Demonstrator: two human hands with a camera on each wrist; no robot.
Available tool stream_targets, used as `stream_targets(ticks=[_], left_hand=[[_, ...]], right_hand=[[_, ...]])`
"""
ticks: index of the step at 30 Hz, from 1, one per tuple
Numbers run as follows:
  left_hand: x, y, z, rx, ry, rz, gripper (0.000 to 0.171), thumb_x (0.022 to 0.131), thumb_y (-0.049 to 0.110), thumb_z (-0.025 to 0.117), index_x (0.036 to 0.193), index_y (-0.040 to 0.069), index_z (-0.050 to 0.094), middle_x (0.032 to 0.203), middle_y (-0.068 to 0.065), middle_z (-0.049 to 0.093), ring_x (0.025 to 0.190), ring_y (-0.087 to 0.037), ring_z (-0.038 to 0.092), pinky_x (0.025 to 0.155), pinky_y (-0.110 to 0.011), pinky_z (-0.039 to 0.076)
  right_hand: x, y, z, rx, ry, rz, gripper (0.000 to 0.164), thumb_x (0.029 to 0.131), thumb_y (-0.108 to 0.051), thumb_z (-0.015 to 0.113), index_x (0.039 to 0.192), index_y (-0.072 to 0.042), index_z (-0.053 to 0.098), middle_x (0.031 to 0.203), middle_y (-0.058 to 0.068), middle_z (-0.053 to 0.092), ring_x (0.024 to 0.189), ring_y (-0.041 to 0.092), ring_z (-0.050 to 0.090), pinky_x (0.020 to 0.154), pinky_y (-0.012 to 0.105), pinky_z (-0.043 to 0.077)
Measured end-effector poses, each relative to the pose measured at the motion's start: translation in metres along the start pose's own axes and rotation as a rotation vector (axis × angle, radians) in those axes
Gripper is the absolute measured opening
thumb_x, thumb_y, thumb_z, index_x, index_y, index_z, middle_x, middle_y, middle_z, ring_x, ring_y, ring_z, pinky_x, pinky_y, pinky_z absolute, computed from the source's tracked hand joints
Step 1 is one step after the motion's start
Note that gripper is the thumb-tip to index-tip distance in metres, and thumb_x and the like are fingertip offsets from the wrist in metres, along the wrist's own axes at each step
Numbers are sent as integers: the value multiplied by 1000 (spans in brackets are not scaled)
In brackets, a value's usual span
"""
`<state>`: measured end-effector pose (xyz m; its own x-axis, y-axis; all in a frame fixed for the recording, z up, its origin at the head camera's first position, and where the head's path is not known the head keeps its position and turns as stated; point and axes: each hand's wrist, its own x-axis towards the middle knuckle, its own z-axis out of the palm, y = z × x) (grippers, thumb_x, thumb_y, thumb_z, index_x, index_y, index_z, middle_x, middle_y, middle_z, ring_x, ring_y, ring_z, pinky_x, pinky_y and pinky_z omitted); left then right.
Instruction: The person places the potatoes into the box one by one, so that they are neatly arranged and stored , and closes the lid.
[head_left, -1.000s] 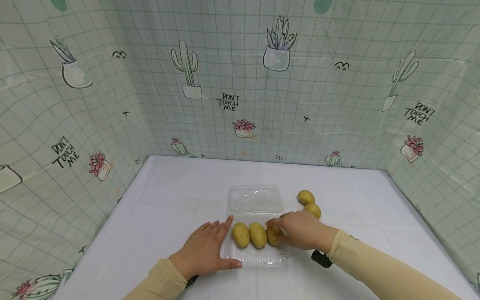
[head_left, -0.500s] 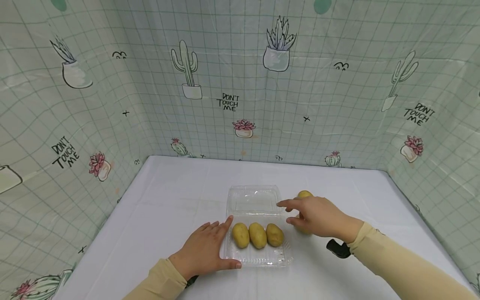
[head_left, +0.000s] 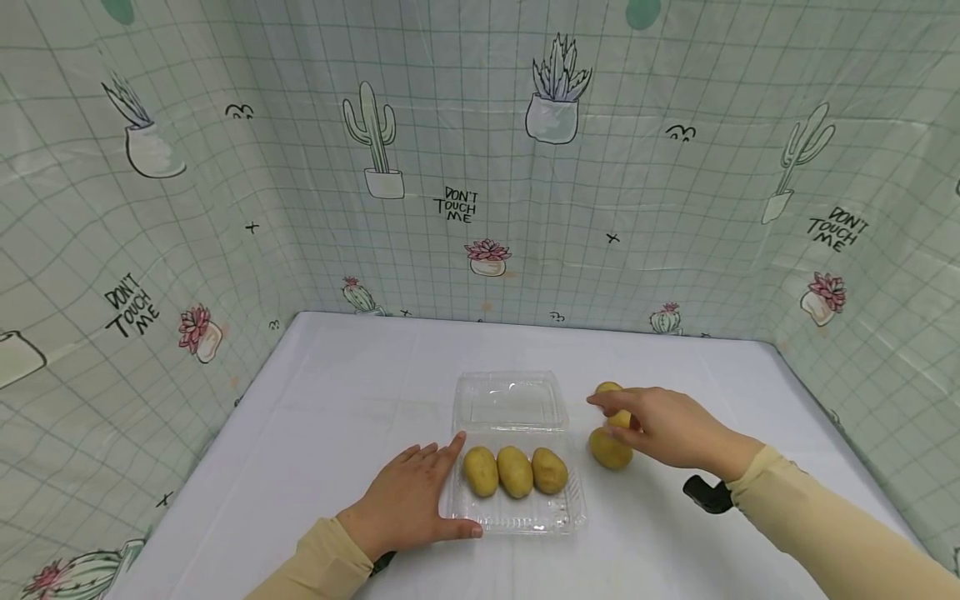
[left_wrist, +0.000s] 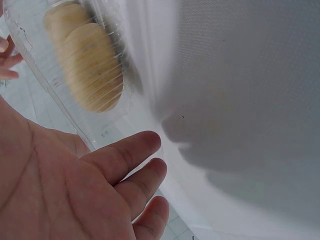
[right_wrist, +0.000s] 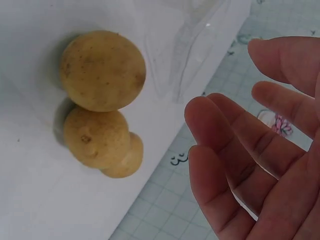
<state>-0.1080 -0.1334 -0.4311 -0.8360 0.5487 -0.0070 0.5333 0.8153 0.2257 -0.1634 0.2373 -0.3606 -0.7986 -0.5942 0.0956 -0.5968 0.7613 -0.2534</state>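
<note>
A clear plastic clamshell box lies with its lid folded back, and three potatoes sit side by side in its base. Along the box's left side rests my left hand, fingers extended and thumb at the near corner. The left wrist view shows potatoes through the clear wall. My right hand hovers over three loose potatoes right of the box: a near one, a middle one and a far one. Its fingers are loosely bent, with nothing between them in the right wrist view.
A white cloth covers the table. Behind and on both sides hangs a gridded curtain printed with cactus drawings. The loose potatoes stand in a short row from near to far, close to the box's right edge.
My right hand has left the rightmost potato in the box and moved right, over the loose potatoes. The near loose potato, hidden before, now shows. My left hand has stayed in place.
</note>
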Motion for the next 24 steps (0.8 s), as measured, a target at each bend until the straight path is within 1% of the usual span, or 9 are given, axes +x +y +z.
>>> stream_targets(ticks=[3, 6, 10, 13, 20, 24], left_hand=[[0, 0, 0, 5, 3, 2, 115, 78, 83, 56, 157, 4, 28, 145, -13, 52, 130, -34, 51, 110, -49, 35], [1, 0, 1, 8, 0, 2, 115, 78, 83, 54, 157, 4, 28, 145, -13, 52, 130, -34, 51, 110, -49, 35], [1, -1, 2, 4, -9, -4, 116, 78, 84, 54, 157, 5, 27, 146, -13, 51, 131, -34, 50, 110, -49, 35], [1, -1, 3, -3, -10, -7, 116, 78, 84, 54, 158, 5, 26, 146, -12, 51, 131, -34, 50, 111, -49, 34], [2, -2, 4, 4, -6, -5, 116, 78, 85, 52, 158, 5, 26, 147, -12, 51, 131, -34, 50, 111, -49, 35], [2, -2, 4, 7, -6, -4, 116, 77, 86, 50, 158, 5, 26, 147, -12, 50, 131, -33, 50, 110, -49, 35]], right_hand=[[-3, 4, 0, -4, 5, 2, 41, 92, -23, 73, 132, -17, 64, 106, -4, 71, 71, -2, 57, 59, 24, 48], [-7, 8, 0, -13, 5, 0, 42, 92, -22, 73, 133, -17, 64, 106, -5, 71, 74, -1, 58, 59, 24, 48], [-11, 13, 2, -7, -19, 28, 45, 92, -19, 73, 135, -22, 61, 103, -5, 70, 72, -2, 56, 60, 25, 48], [-13, 16, 4, 1, -37, 48, 47, 91, -18, 73, 137, -23, 60, 103, -5, 70, 73, -1, 57, 62, 26, 49], [-18, 21, 13, 1, -44, 56, 47, 90, -17, 74, 135, -18, 62, 105, -4, 69, 84, 9, 64, 66, 28, 52], [-19, 24, 19, 9, -36, 35, 46, 89, -17, 75, 133, -15, 63, 108, -4, 69, 88, 13, 66, 67, 30, 52]])
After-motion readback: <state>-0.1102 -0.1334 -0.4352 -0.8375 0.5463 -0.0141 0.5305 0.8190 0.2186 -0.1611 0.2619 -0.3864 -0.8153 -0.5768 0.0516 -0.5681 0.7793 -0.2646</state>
